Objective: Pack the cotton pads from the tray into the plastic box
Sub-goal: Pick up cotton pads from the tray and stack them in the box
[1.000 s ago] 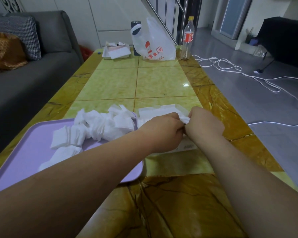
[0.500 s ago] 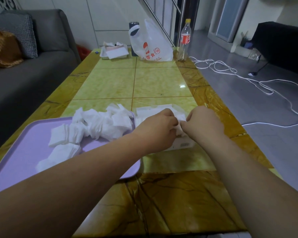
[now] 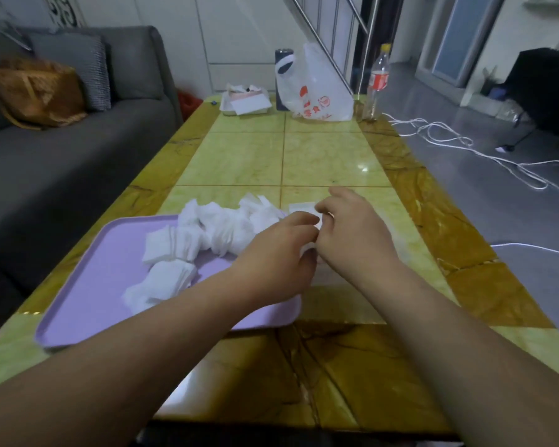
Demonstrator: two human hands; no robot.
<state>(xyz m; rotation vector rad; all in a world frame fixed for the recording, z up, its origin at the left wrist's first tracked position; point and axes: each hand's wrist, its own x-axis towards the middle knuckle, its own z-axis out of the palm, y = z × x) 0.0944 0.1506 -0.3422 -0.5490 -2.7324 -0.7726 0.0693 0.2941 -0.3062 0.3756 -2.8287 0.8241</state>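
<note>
A lilac tray (image 3: 88,304) lies on the near left of the table with several white cotton pads (image 3: 207,237) heaped along its far edge. The clear plastic box (image 3: 397,240) stands just right of the tray, mostly hidden behind my hands. My left hand (image 3: 275,253) and my right hand (image 3: 352,233) meet over the box, fingers curled, pinching a small stack of cotton pads (image 3: 313,227) between them. Only a white sliver of that stack shows.
At the table's far end stand a white plastic bag (image 3: 317,88), a dark can (image 3: 283,69), a drink bottle (image 3: 378,82) and a small white tray of papers (image 3: 246,101). A grey sofa (image 3: 62,156) runs along the left. White cables (image 3: 465,146) lie on the floor at right.
Both hands stayed joined over the box holding the pads; my right hand's fingers have lifted slightly. The camera tilted, shifting the scene.
</note>
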